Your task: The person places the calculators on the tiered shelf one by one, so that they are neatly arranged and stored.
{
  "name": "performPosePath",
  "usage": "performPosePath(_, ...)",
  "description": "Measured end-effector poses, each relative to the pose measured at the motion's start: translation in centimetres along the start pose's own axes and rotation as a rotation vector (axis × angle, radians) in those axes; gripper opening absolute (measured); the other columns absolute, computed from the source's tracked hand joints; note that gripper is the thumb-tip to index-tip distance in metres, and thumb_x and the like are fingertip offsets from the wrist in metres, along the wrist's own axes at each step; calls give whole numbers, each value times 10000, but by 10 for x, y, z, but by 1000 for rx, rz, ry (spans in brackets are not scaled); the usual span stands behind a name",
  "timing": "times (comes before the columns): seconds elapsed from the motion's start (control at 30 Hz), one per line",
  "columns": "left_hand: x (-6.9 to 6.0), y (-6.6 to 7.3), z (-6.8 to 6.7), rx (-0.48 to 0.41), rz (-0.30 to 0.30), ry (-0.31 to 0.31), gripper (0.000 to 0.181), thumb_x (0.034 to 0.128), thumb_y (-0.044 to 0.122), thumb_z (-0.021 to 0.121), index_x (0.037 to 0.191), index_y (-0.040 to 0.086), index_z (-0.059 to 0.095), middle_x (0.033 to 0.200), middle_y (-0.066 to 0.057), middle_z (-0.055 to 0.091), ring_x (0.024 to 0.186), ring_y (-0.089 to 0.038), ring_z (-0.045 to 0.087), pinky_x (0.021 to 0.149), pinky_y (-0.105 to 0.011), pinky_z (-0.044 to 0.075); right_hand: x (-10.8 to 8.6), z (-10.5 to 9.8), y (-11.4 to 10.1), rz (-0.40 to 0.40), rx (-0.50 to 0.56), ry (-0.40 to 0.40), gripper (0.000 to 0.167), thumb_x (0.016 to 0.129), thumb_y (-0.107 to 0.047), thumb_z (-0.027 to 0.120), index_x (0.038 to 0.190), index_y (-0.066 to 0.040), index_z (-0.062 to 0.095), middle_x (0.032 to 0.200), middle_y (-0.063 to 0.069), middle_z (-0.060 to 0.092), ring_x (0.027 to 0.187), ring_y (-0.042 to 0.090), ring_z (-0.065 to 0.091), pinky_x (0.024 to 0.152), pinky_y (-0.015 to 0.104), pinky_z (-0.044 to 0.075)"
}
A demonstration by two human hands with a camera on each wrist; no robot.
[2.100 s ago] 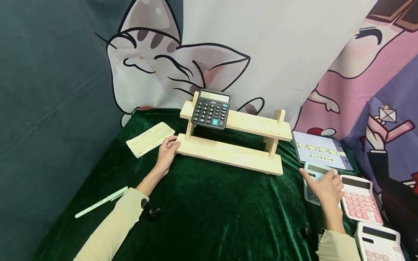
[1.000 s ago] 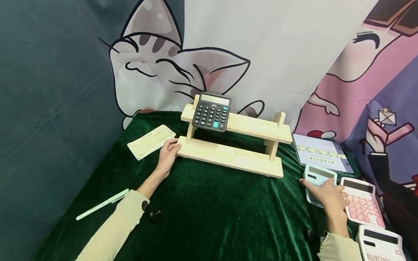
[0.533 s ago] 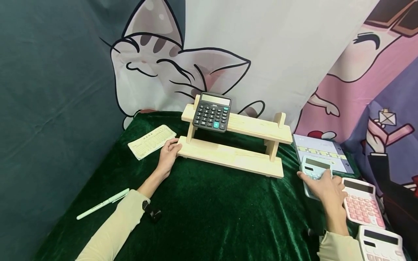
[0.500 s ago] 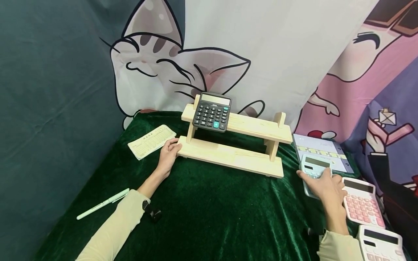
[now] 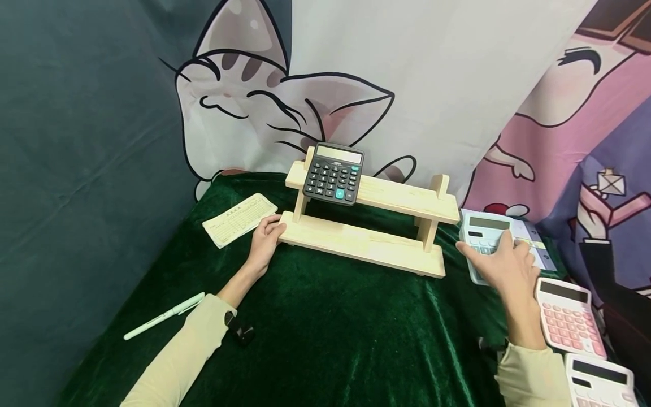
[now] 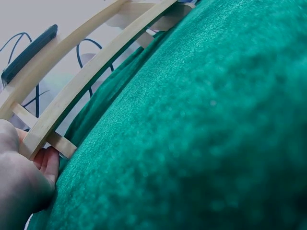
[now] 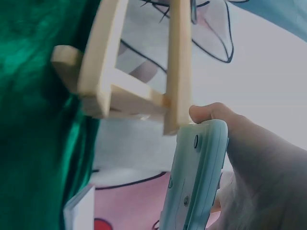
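Observation:
In the head view my left hand (image 5: 265,243) grips the left end of the lower board of a two-tier wooden rack (image 5: 356,240); the left wrist view shows the thumb side above and fingers under that board (image 6: 86,81). My right hand (image 5: 506,271) holds a light blue calculator (image 5: 489,223) by its sides, right of the rack. In the right wrist view the calculator (image 7: 194,177) is seen edge-on, lifted, with the thumb at its near edge. A black calculator (image 5: 333,174) leans on the upper tier's left part.
A pink calculator (image 5: 571,319) and a white one (image 5: 600,381) lie at the right. A notebook (image 5: 541,249) is partly hidden behind the blue calculator. On the left are a paper pad (image 5: 240,219) and a pale green pen (image 5: 164,316). A patterned curtain (image 5: 432,73) hangs behind.
My right hand has raised the light blue calculator from beside the pink one and moved it up and left, over the notebook's edge. My left hand keeps its grip on the rack.

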State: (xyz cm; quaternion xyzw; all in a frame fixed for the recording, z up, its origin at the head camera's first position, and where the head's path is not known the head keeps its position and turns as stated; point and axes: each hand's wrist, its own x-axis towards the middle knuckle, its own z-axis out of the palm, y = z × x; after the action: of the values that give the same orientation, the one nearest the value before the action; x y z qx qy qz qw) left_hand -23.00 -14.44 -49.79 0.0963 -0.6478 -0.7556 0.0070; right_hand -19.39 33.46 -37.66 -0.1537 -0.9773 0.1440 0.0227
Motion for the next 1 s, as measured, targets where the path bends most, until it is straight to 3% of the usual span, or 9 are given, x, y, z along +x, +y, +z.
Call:
performPosePath(0.4,1,-1,0,-9,-5,8,425,1016,223,560,1410,103,456,1313,-131,579,1106,-144,565,854,-192,475,4,-20,-47,-132,28,67,1180,788,-811,549,1561,-7,165,1416,446,258,1239,627,285,904,725,251)
performPosePath(0.7,0,-2,1,-5,6,16,421,1013,220,567,1404,104,462,1326,-142,578,1096,-139,573,843,-184,477,13,-21,-83,-229,17,66,1165,774,-824,553,1535,-4,228,1407,407,292,1201,574,328,910,687,275)
performPosePath(1.0,1,0,1,7,-2,14,421,1015,227,564,1405,108,461,1334,-134,578,1105,-143,572,846,-187,479,28,-10,-116,-258,26,28,1169,747,-848,557,1515,-16,269,1418,382,297,1181,553,339,941,684,264)
